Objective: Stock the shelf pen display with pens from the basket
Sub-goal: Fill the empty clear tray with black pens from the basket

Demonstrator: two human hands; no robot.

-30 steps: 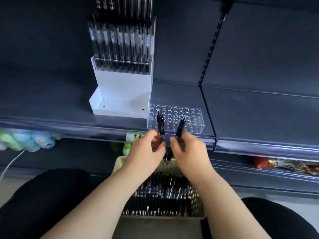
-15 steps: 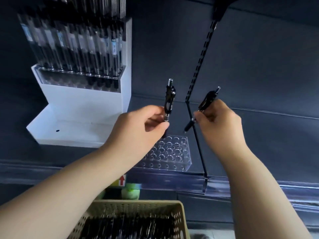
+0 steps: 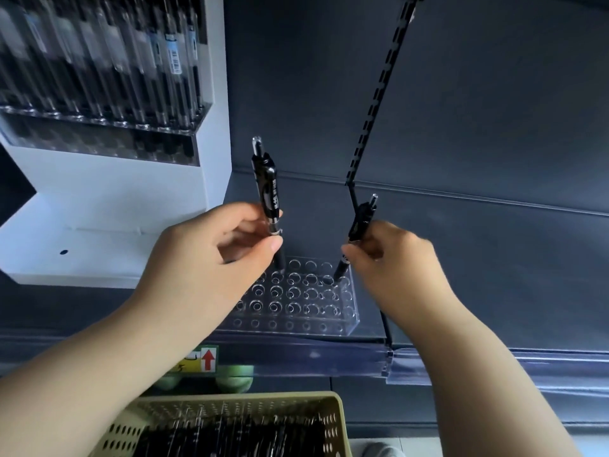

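The left hand (image 3: 211,258) pinches a black retractable pen with a clear push-button (image 3: 268,192) between the thumb and curled fingers, around its lower half. The pen's long axis stands almost upright, button up and writing end down. Its low end shows below the thumb, just over the back left holes of the clear acrylic pen holder drilled with rows of round holes (image 3: 296,301). Whether it has entered a hole cannot be told. White print runs along the pen's clip, too small to read.

The right hand (image 3: 395,268) grips a second black retractable pen (image 3: 361,222) with its fingertips round the middle. This one is tilted, button up and to the right, tip down and to the left. The tip sits at a hole in the holder's back row, near the right end.

The holder lies on the dark grey shelf (image 3: 461,258), to the right of a white tiered display stand (image 3: 115,199) filled with upright clear-barrelled pens (image 3: 171,61). Their barcode stickers are blurred. On the shelf's front rail a small label with a red up arrow (image 3: 208,359) sits next to a yellow tag whose writing is partly hidden by the left arm. Below, the beige perforated plastic basket (image 3: 333,420) holds a heap of black pens (image 3: 230,433).
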